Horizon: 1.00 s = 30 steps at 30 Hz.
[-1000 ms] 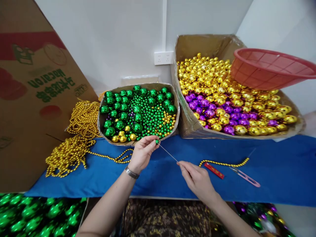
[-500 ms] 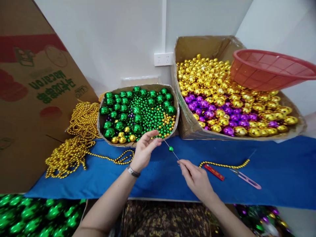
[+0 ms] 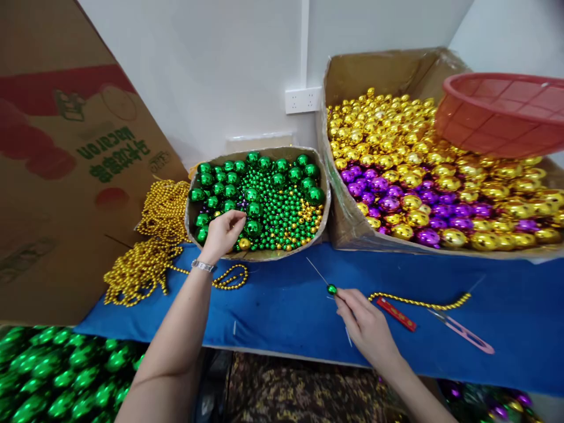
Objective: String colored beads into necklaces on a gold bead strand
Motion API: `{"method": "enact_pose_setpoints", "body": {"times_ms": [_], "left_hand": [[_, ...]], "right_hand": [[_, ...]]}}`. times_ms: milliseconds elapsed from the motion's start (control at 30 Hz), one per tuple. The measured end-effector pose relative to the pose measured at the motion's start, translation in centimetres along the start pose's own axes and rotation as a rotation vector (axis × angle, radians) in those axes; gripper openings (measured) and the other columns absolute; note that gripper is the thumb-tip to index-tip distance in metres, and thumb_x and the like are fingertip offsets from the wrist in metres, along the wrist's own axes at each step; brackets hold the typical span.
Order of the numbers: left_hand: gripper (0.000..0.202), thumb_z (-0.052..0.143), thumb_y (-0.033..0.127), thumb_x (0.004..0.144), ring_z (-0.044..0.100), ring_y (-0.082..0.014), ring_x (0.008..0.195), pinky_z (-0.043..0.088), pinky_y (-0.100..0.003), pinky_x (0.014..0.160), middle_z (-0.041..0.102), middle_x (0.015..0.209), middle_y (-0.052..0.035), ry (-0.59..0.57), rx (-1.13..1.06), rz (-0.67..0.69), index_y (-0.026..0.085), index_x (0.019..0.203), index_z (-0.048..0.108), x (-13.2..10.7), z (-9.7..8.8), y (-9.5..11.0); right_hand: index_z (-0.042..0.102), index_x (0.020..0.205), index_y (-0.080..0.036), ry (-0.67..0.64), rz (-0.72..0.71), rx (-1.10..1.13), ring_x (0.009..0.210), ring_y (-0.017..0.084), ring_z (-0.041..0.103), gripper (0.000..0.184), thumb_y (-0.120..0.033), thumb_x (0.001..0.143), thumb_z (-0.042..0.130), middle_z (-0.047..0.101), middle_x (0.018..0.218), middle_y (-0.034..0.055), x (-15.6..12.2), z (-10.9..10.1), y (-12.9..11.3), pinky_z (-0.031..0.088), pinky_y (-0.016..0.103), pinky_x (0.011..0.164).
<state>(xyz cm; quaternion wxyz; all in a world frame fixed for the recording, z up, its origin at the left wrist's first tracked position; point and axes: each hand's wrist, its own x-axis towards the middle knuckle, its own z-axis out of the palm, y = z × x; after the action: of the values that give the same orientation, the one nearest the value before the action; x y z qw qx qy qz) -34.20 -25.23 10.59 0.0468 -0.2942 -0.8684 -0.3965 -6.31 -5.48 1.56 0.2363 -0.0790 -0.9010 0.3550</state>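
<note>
My right hand (image 3: 362, 320) pinches a thin needle (image 3: 316, 270) that points up and to the left over the blue cloth. A shiny green bead (image 3: 332, 289) is threaded on it, close against my fingertips. Some thin thread trails below those fingers. My left hand (image 3: 225, 234) is over the near left part of a low cardboard box (image 3: 324, 220) of green and gold beads. Its fingers are closed together, and whatever lies between them is hidden. Large green balls (image 3: 253, 210) and many small green beads (image 3: 282, 220) fill the box around it.
Gold bead strands (image 3: 141, 270) lie left, by a tall carton (image 3: 39, 194). A large box (image 3: 348, 226) of gold and purple balls stands right, with a red basket (image 3: 497, 126) on top. On the blue cloth (image 3: 282, 311) are a gold strand (image 3: 423, 304), a red strip (image 3: 396, 314) and pink-handled snips (image 3: 469, 335).
My left hand has left the needle tip and moved left over the beads, its fingers closing. The green bead has slid down the needle to my right fingertips. The view has shifted slightly.
</note>
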Motion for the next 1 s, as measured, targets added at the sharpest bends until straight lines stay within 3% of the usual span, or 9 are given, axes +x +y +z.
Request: {"method": "enact_pose_setpoints", "body": {"times_ms": [133,300,433,567,733,800,867,933,1000], "left_hand": [[0.021,0.055,0.032,0.081,0.062,-0.0156,0.067,0.045,-0.025,0.062,0.071,0.079,-0.0045,-0.045,0.222,0.020,0.017,0.090,0.067,-0.6,-1.7,-1.6],[0.025,0.052,0.032,0.083,0.064,-0.0166,0.072,0.047,-0.026,0.067,0.072,0.085,-0.0049,0.153,0.320,-0.004,0.016,0.094,0.067,-0.9,-3.5,-2.5],[0.028,0.050,0.034,0.085,0.064,-0.0161,0.077,0.049,-0.025,0.068,0.070,0.091,-0.0059,0.284,0.251,0.006,0.016,0.099,0.065,-0.9,-3.2,-2.2],[0.026,0.050,0.031,0.085,0.064,-0.0177,0.076,0.050,-0.028,0.069,0.070,0.090,-0.0070,0.118,0.333,0.035,0.015,0.099,0.064,0.1,-1.3,-2.0],[0.037,0.053,0.032,0.085,0.062,-0.0255,0.095,0.049,-0.038,0.083,0.064,0.109,-0.0146,-0.002,0.514,0.133,0.013,0.116,0.057,1.9,1.3,-2.4],[0.036,0.053,0.034,0.085,0.058,-0.0287,0.102,0.048,-0.042,0.086,0.061,0.115,-0.0160,0.059,0.546,0.226,0.014,0.115,0.057,2.5,2.4,-1.4],[0.032,0.050,0.034,0.087,0.055,-0.0289,0.107,0.047,-0.043,0.089,0.059,0.117,-0.0157,0.152,0.476,0.340,0.016,0.112,0.058,3.1,3.5,0.9],[0.031,0.048,0.033,0.088,0.055,-0.0254,0.107,0.046,-0.040,0.092,0.059,0.115,-0.0131,0.166,0.320,0.478,0.018,0.113,0.057,3.8,4.9,4.6],[0.031,0.047,0.033,0.089,0.055,-0.0211,0.105,0.046,-0.036,0.092,0.059,0.112,-0.0100,0.076,0.173,0.619,0.019,0.116,0.054,4.6,6.6,9.3]], "right_hand": [[0.059,0.105,-0.020,-0.025,0.009,0.051,0.068,0.014,0.066,0.023,-0.027,0.094,0.041,0.061,0.089,0.0065,-0.2,0.4,0.1,0.054,0.023,0.063],[0.058,0.105,-0.019,-0.038,-0.035,0.066,0.063,0.012,0.064,0.020,-0.025,0.094,0.043,0.061,0.088,0.0052,-0.3,0.7,0.3,0.052,0.022,0.061],[0.059,0.104,-0.018,-0.012,-0.076,0.052,0.065,0.013,0.064,0.020,-0.026,0.094,0.043,0.062,0.087,0.0059,-0.3,0.9,0.3,0.051,0.022,0.061],[0.060,0.105,-0.019,0.004,-0.126,0.037,0.070,0.014,0.063,0.021,-0.027,0.094,0.044,0.062,0.085,0.0064,-0.3,1.0,0.3,0.050,0.023,0.063],[0.061,0.104,-0.019,0.019,-0.117,0.020,0.074,0.015,0.062,0.022,-0.027,0.094,0.043,0.061,0.084,0.0066,-0.4,0.8,0.3,0.050,0.024,0.067],[0.061,0.104,-0.019,0.006,-0.101,0.031,0.073,0.014,0.061,0.022,-0.025,0.094,0.042,0.061,0.083,0.0061,-0.6,0.7,0.4,0.050,0.023,0.067],[0.061,0.104,-0.019,-0.007,-0.086,0.044,0.072,0.014,0.060,0.023,-0.023,0.094,0.040,0.059,0.082,0.0056,-0.7,0.5,0.5,0.049,0.023,0.067],[0.061,0.103,-0.018,-0.014,-0.072,0.054,0.071,0.013,0.059,0.023,-0.021,0.094,0.040,0.058,0.081,0.0054,-0.8,0.3,0.7,0.048,0.022,0.066],[0.061,0.102,-0.018,-0.020,-0.059,0.052,0.070,0.013,0.058,0.023,-0.020,0.094,0.040,0.057,0.081,0.0054,-1.0,0.1,0.9,0.048,0.022,0.065]]}}
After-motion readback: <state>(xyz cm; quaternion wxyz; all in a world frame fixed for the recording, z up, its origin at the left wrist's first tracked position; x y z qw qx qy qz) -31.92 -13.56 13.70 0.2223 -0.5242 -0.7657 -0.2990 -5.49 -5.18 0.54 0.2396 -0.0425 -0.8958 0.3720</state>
